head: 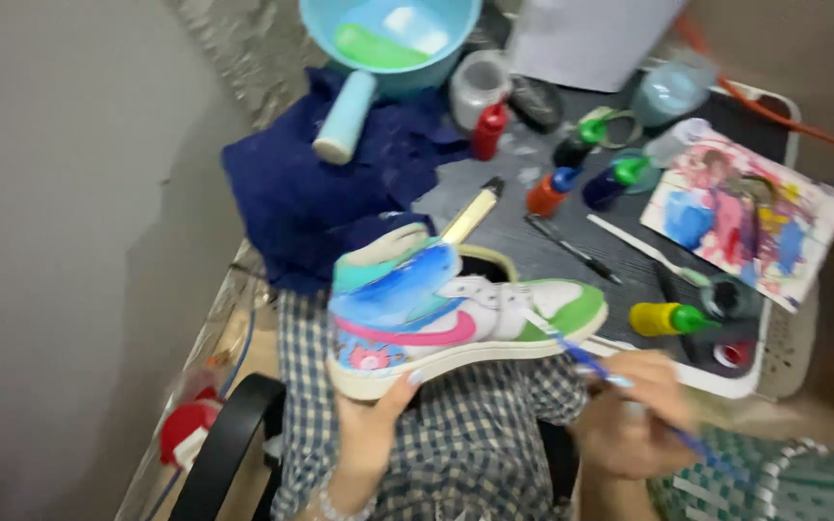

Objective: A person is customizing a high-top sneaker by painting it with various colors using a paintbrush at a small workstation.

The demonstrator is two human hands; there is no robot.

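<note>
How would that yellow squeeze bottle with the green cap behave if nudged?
The yellow bottle lies on its side on the dark tray, so it would probably roll. It looks like small soft plastic, likely light and squeezable. The paintbrush in the right hand is close by.

1. The shoe [456, 314] has a smooth upper coated in blue, pink and green paint, with a soft sheen; its sole edge is matt off-white rubber.
2. The brush [581, 359] has a thin, smooth blue handle.
3. The cloth [330, 193] is dark blue fabric, matt and crumpled.
4. The bowl [390, 39] is light blue plastic, smooth and slightly glossy.
5. The paint bottles [670, 318] are smooth plastic with glossy caps.
6. The paper sheet [745, 207] is matt and covered in dried paint smears.
7. The table [533, 251] has a dark, matt top with a faint grain.
8. The garment [475, 453] over the lap is woven checked cloth, matt.
</note>
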